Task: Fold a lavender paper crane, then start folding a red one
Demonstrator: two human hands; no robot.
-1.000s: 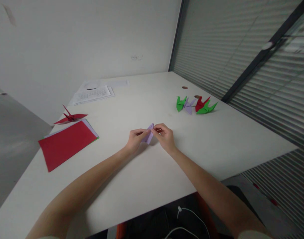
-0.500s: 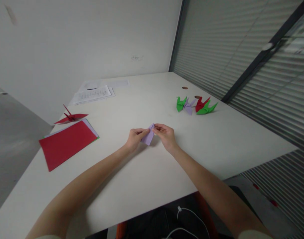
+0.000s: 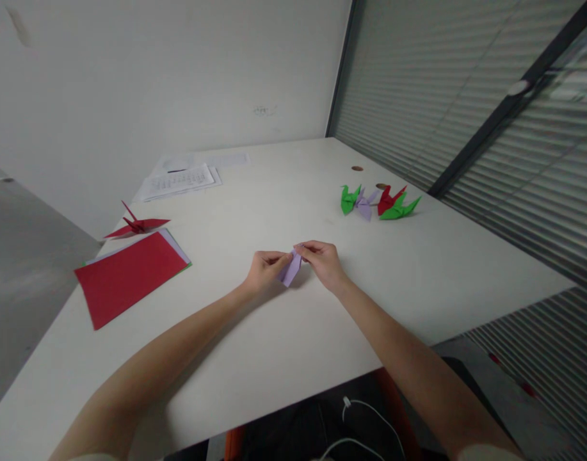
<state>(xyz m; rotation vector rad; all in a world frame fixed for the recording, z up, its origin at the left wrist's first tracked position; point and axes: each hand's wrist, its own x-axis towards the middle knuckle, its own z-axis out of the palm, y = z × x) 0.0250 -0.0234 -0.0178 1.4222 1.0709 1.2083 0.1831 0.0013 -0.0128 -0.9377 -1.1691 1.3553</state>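
A small piece of folded purple paper [image 3: 290, 273] is held between my two hands, just above the white table [image 3: 255, 378]. My left hand [image 3: 267, 269] pinches its left side, with the thumb lying on top. At the paper's upper corner, the thumb and fingertips of my right hand [image 3: 322, 261] are pinched together. The fingers cover part of the paper, so its exact folds are hard to make out.
Left lies a stack of coloured paper [image 3: 132, 275], red on top, with a red origami crane [image 3: 138, 225] behind it. Printed sheets [image 3: 180, 182] lie farther back. Several cranes, including a green one [image 3: 349, 200], a purple one [image 3: 364, 206] and a red one [image 3: 389, 200], stand right, near the blinds.
The purple paper has tilted and shifted slightly right and toward me, and less of its face shows. My left hand has moved a little with it; the right fingertips remain at its top corner.
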